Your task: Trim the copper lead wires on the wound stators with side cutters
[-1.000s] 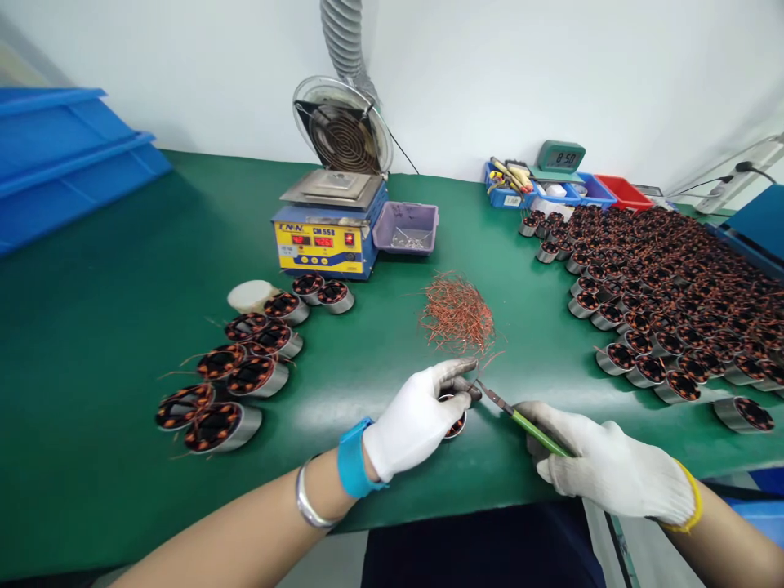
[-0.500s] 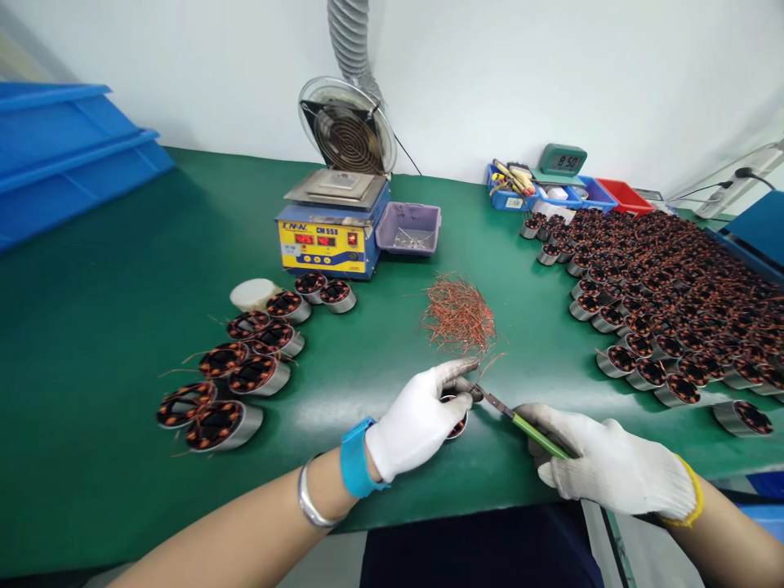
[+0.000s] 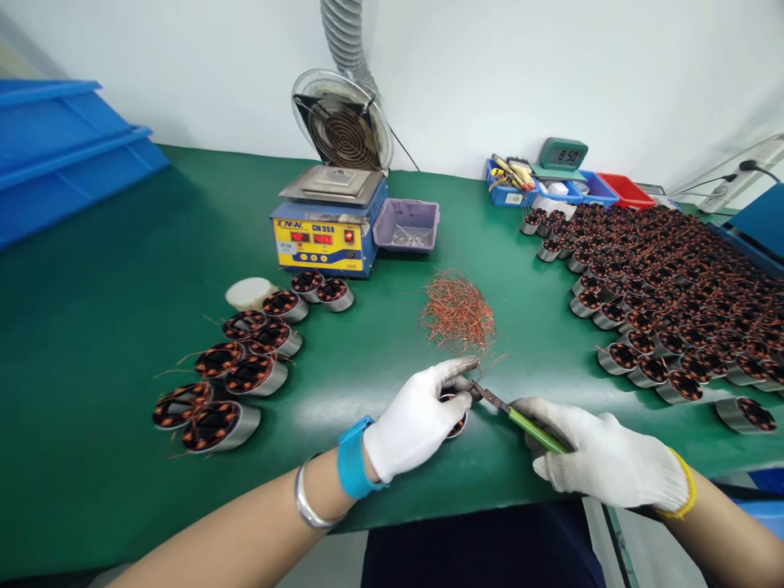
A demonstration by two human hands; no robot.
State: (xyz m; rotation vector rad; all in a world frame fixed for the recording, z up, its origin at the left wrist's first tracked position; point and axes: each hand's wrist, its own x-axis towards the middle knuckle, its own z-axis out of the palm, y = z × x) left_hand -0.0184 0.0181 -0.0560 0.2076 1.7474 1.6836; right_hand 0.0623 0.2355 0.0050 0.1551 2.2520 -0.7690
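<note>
My left hand (image 3: 416, 420), in a white glove with grey-stained fingertips, is closed around a motor stator (image 3: 458, 426) with a silver rim. The fingers cover most of that stator. My gloved right hand (image 3: 606, 457) grips green-handled wire cutters (image 3: 534, 429). Their jaws reach up to the left fingertips, beside the stator's thin copper wire end. Whether the jaws are closed on the wire is too small to tell. Just beyond my hands lies a heap of copper wire clippings (image 3: 458, 312).
Several stators (image 3: 257, 374) stand at left near a round white item (image 3: 250, 292). A solder pot (image 3: 327, 237) and purple tray (image 3: 407, 229) are behind. Many stators (image 3: 667, 294) crowd the right side. Blue crates (image 3: 67, 155), small bins (image 3: 625, 192) and a clock (image 3: 563, 153) line the back.
The cutters and my right hand have shifted slightly left and up toward my left fingertips. My left hand keeps its hold on the stator. The camera view has moved a little.
</note>
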